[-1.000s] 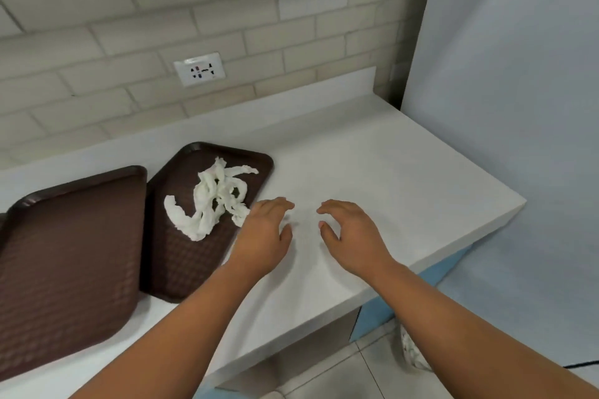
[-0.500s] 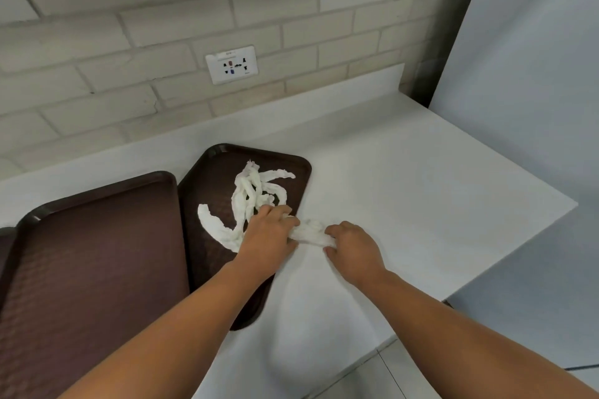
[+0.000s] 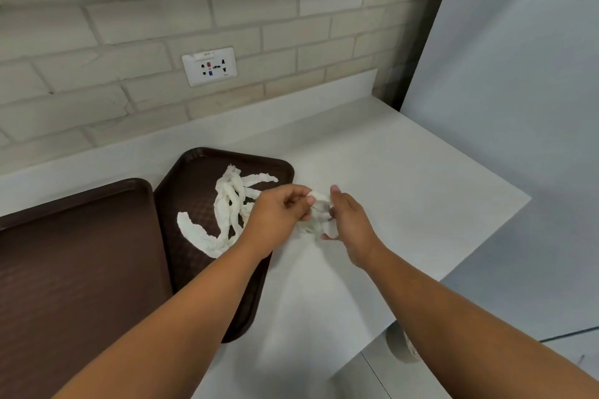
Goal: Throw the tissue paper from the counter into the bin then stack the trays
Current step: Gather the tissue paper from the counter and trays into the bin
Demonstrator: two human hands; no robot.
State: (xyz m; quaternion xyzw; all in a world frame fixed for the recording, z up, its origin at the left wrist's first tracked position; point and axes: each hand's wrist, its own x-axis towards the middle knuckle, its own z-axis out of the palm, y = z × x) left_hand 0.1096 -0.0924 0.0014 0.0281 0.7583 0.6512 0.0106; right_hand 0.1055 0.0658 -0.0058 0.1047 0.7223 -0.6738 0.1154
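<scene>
Right now both hands meet just above the tabletop [image 3: 405, 204], past the right rim of the right tray [image 3: 191, 185]; the left hand [image 3: 275, 217] has its fingers [image 3: 299, 197] curled, pinching a small tissue wad [image 3: 317, 209]; the right hand [image 3: 350, 223] grips the same wad from 3 o'clock, thumb raised; a tangle of twisted tissue strips [image 3: 223, 217] lies in the right tray, at 9 o'clock from the hands; the left tray [image 3: 81, 269] sits just beside it, rims nearly touching; bare tabletop runs from 12 round to 4 o'clock, out to its corner edge, bounded by a white panel [image 3: 518, 74] at 2 o'clock
</scene>
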